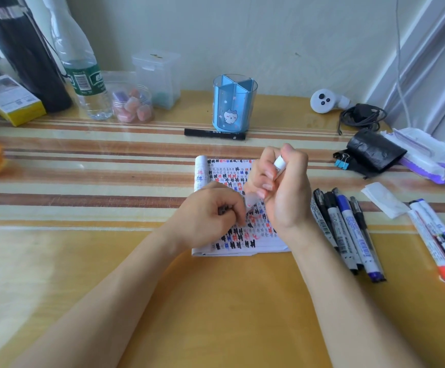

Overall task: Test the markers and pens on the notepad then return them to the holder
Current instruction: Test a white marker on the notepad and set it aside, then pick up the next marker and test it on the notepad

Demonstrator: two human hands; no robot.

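A notepad (232, 171) covered in black, red and blue hash marks lies at the table's middle. My right hand (285, 187) is closed around a white marker (279, 163), tilted, its lower end near the paper. My left hand (210, 216) rests on the pad with fingers curled around something small and dark, perhaps a cap. The blue holder (234, 102) stands behind the pad with nothing sticking out of it. A black marker (214, 134) lies in front of it. Several markers and pens (348, 229) lie right of the pad, and more markers (439, 243) near the right edge.
At the back left stand a water bottle (83, 73), a dark flask (27, 57), a jar of erasers (132, 104) and a yellow box (8, 99). At the right are a black pouch (372, 152), a tissue pack (425, 155), a cable (362, 115) and folded paper (383, 199).
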